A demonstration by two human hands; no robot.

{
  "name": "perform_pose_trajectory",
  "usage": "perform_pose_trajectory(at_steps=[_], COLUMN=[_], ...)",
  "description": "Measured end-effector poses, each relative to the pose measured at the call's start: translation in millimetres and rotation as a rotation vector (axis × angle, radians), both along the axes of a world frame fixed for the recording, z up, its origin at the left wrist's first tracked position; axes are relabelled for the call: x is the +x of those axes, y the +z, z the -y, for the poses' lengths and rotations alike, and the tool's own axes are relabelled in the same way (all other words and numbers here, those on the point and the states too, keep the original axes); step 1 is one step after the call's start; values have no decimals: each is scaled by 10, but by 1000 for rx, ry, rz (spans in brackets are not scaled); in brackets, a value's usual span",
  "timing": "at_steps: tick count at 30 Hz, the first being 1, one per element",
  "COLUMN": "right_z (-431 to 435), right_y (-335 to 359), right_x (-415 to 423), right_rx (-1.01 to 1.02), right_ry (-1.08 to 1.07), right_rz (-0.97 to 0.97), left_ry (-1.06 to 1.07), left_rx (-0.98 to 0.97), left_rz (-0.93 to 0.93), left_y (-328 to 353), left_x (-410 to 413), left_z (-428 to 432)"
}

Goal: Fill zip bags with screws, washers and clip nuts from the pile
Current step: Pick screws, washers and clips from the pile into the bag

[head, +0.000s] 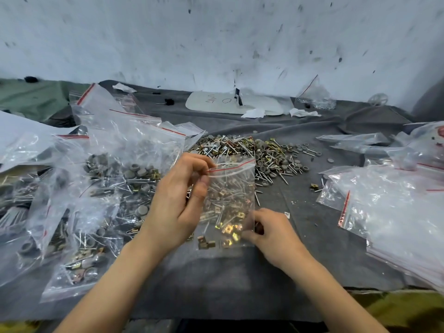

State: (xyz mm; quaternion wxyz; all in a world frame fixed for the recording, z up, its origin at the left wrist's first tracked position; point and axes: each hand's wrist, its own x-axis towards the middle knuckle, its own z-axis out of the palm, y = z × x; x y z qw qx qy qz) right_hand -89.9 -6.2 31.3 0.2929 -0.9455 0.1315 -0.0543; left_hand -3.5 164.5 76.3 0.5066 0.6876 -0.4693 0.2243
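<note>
Left hand (179, 200) pinches the clear red-striped plastic zip bag (229, 198) at its top — right hand (269, 233) grips its lower corner, above the grey-clothed desk (312, 236).

Scuffed white wall (216, 39), grey cloth-covered table (312, 227)

One camera only, worn on the person's head, looking forward and down past the left hand (177, 205) and right hand (271, 234), across the tabletop (312, 248) to the far wall (216, 32). It sits close over them (wide lens, edges bowed left and right).
</note>
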Motion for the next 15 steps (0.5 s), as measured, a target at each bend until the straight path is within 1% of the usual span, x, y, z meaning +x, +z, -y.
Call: perform_pose_trajectory(at_steps=[3,6,8,11,14,15], right_z=[4,69,124,204,314,348], right_y=[5,7,-3,-2,103,153], right_x=[-40,-83,-120,-178,-162,-143], right_rx=[-44,-110,-93,71,324,386], right_ry=[56,77,70,-6,-152,-182], right_rz=[-9,25,52,190,374,404], left_ry=[9,21,35,36,41,34], left_rx=[-25,-23,-12,-2,14,18], left_rz=[-42,-47,-52,-60,-47,-48], left_y=[-32,-51,-63,-78,-71,-68], left_x=[10,21,23,16,2,-3], left_z=[-27,-44,-61,-77,-67,-64])
